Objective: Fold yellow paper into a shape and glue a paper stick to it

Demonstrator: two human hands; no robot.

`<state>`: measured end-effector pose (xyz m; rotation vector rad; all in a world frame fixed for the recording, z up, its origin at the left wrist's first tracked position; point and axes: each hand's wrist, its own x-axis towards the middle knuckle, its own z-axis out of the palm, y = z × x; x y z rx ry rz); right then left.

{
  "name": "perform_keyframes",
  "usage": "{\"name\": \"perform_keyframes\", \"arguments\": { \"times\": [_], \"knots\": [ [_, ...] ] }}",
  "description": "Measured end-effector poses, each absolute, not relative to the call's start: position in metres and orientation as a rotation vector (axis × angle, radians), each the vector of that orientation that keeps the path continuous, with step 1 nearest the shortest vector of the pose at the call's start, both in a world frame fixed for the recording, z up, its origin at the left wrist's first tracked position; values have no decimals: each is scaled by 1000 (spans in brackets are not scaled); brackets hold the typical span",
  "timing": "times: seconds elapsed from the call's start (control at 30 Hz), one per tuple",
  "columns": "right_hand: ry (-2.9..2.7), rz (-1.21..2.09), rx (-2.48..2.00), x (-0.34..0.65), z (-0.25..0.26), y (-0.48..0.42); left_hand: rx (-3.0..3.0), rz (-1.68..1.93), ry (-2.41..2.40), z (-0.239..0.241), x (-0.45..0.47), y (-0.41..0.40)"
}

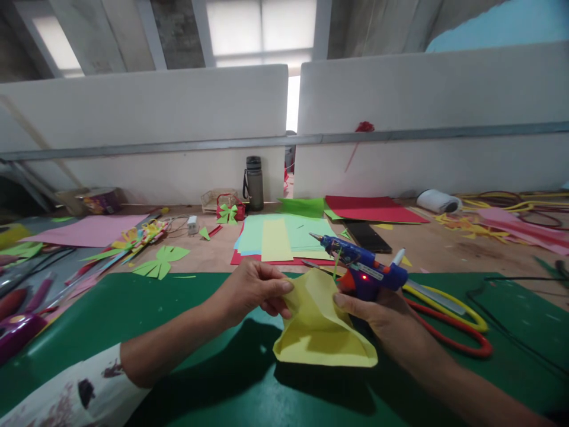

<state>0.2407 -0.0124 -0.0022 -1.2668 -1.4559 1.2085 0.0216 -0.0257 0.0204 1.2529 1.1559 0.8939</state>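
Observation:
A folded piece of yellow paper (326, 314), shaped like an open pouch, is held up over the green mat (200, 367). My left hand (255, 290) pinches its upper left edge between thumb and fingers. Around a blue hot glue gun (355, 258) my right hand (382, 314) is closed, its thumb at the paper's right edge. The gun's nozzle points up and left, away from the paper, and a red light glows on its side. Scissors (471, 320) with red and yellow handles lie just beyond my right hand, partly hidden by it.
Behind the mat sit a stack of coloured sheets (311, 231), red paper (368, 209), a dark phone (368, 236) and a grey bottle (254, 184). Green leaf cut-outs (162, 261) and pink paper (89, 230) lie left. A black cable (498, 320) crosses the mat's right side.

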Motion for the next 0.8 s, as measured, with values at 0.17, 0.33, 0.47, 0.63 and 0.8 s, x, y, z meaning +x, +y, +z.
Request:
{"name": "perform_keyframes", "arguments": {
  "times": [0.17,0.33,0.47,0.63,0.8],
  "knots": [
    [-1444,1241,-1217,238,-1,-14,1185,951,1211,19,25,-25],
    [-1422,1150,-1278,237,-5,-15,1175,986,1246,19,29,-24],
    [-1415,1185,-1322,239,-9,-14,1257,995,1257,20,28,-25],
    [-1425,1196,-1294,240,-10,-13,1444,1017,1241,19,25,-26],
    [-1414,1193,-1237,237,-6,-13,1614,959,1225,19,18,-24]
  ]
}}
